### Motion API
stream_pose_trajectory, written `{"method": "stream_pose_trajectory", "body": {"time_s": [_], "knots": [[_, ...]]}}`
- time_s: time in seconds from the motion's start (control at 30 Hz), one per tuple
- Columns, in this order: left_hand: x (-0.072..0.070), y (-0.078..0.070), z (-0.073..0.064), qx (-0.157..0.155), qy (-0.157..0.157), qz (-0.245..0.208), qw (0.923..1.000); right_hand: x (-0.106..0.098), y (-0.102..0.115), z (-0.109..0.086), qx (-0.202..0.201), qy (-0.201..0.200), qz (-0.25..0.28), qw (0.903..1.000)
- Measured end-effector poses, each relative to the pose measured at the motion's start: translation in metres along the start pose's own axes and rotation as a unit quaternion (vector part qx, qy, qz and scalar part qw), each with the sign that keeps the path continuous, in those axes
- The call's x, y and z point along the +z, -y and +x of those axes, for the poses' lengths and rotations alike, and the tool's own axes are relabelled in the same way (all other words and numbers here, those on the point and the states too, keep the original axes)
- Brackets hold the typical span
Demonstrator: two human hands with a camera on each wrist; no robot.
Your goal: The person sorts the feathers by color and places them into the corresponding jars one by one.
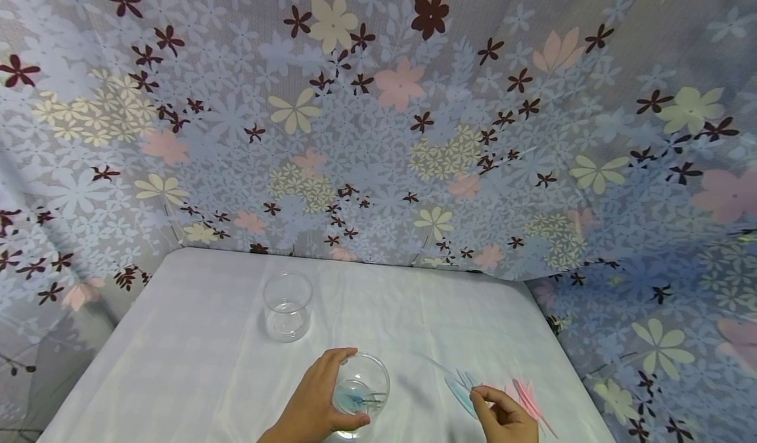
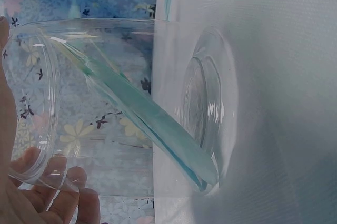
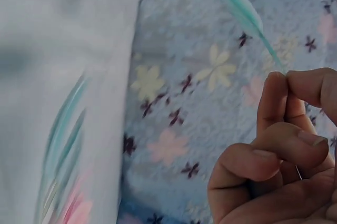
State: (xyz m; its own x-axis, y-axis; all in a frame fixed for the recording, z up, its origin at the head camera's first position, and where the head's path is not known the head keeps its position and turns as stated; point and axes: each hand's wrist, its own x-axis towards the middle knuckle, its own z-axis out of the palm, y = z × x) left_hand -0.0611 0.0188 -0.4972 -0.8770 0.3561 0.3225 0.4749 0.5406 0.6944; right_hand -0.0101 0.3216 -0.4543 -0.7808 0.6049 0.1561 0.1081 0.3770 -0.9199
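Note:
My left hand (image 1: 319, 397) grips a clear cup (image 1: 383, 368) from its left side, thumb in front and fingers behind. Slanting inside the cup are blue-green feathers (image 2: 142, 108), tips down at the base and quills up toward the rim. To the right, my right hand (image 1: 508, 418) pinches the quill end of a single blue-green feather (image 3: 242, 8) between thumb and forefinger, its vane pointing away from the fingertips. Below that hand lie loose blue feathers (image 1: 459, 394) and pink feathers (image 1: 528, 398) on the white-covered table.
A second clear cup (image 1: 287, 315) stands farther back, left of the gripped one. The white tablecloth (image 1: 195, 338) covers the table. Flower-patterned curtains (image 1: 378, 134) hang behind it and along the sides.

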Motion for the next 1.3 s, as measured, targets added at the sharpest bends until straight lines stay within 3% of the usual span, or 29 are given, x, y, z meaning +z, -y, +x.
{"method": "stream_pose_trajectory", "body": {"time_s": [0.37, 0.67, 0.9, 1.3], "knots": [[0.000, 0.000, 0.000, -0.001, 0.008, -0.022, 0.9997, 0.023, 0.028, -0.018, -0.049, 0.101, 0.115, 0.9870], [-0.001, 0.001, 0.000, -0.007, 0.011, -0.021, 0.9997, 0.029, 0.029, -0.021, -0.107, 0.143, 0.103, 0.9785], [-0.002, 0.001, 0.001, 0.001, 0.001, -0.014, 0.9999, 0.036, 0.035, -0.017, -0.165, 0.204, 0.073, 0.9622], [-0.001, 0.005, 0.003, -0.008, 0.021, -0.026, 0.9994, 0.052, 0.049, -0.015, -0.182, 0.277, 0.035, 0.9428]]}}
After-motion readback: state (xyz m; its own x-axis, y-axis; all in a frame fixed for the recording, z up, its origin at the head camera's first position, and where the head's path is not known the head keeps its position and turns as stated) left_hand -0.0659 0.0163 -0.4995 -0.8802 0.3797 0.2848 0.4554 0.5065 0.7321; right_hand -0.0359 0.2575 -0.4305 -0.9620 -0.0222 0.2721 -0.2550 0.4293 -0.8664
